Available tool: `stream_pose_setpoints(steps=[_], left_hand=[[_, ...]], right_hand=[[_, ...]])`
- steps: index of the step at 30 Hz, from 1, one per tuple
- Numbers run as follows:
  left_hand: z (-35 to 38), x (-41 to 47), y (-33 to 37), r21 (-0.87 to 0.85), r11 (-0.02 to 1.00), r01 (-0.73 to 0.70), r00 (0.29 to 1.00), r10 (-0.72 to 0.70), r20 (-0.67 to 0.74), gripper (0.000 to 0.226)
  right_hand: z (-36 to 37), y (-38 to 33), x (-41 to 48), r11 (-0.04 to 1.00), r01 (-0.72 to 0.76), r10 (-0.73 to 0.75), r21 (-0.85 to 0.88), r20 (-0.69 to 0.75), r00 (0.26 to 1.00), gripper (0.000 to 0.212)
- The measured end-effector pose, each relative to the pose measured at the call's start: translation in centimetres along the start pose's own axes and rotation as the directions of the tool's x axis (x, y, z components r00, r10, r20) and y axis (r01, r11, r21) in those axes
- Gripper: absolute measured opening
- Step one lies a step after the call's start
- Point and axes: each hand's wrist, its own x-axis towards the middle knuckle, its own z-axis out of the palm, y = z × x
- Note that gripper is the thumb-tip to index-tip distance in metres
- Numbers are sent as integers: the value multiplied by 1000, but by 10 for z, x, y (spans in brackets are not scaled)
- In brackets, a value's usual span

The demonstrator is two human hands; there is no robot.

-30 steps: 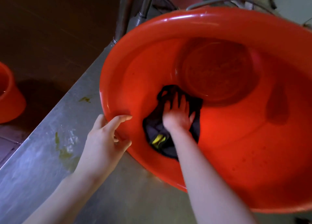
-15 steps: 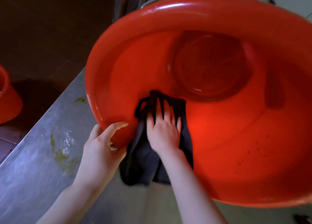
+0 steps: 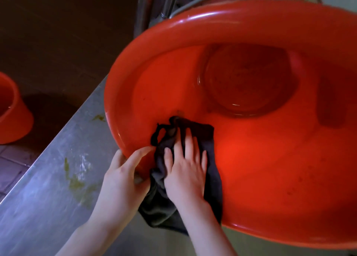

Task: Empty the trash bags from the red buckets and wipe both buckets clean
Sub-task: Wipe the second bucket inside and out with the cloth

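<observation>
A large red bucket (image 3: pixel 260 159) lies tilted toward me on a steel counter, its inside facing the camera. My right hand (image 3: pixel 185 168) presses a dark cloth (image 3: pixel 210 159) flat against the inner wall near the rim, fingers straight. The cloth's lower part hangs out over the rim. My left hand (image 3: pixel 123 178) grips the bucket's near-left rim, thumb along the inner side next to the cloth. A second red bucket (image 3: pixel 13 116) stands on the floor at the far left, partly cut off.
The steel counter (image 3: pixel 48 197) carries greenish smears left of my left hand. Metal pipes and a hose (image 3: pixel 170 6) rise behind the bucket. Dark floor (image 3: pixel 58 43) lies beyond the counter's left edge.
My right hand has drawn the cloth from deeper inside the bucket toward the near rim, so the cloth now hangs over it. My left hand keeps its hold on the rim.
</observation>
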Motion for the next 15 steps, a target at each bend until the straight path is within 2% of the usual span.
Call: stream_pose_setpoints(steps=[3, 6, 8, 9, 11, 12, 14, 15], left_hand=[[-5, 1, -2, -39, 999, 4, 998, -2, 56, 75], [-11, -2, 2, -50, 999, -3, 991, 10, 132, 65], [-21, -4, 6, 50, 998, -39, 985, 30, 168, 60], [-30, -1, 9, 139, 987, -79, 990, 61, 131, 59], [-55, 11, 18, 282, 943, -176, 982, 188, -17, 52], [-68, 20, 25, 347, 906, -244, 956, 285, -72, 45], [-89, 40, 35, 458, 793, -402, 886, 464, -25, 37], [-95, 48, 38, 471, 759, -450, 866, 499, 23, 41]], right_hand=[[0, 3, 39, 998, -66, 66, 6, 6, 998, 61], [-1, 14, 104, 967, -227, 224, 112, 41, 974, 57], [-3, 22, 133, 940, -292, 276, 179, 108, 955, 55], [-2, 26, 140, 939, -296, 278, 178, 119, 953, 55], [2, 30, 143, 945, -284, 268, 162, 112, 957, 55], [4, 31, 142, 948, -277, 263, 156, 105, 959, 55], [4, 32, 140, 950, -269, 257, 157, 94, 962, 55], [3, 32, 140, 951, -264, 251, 158, 97, 963, 56]])
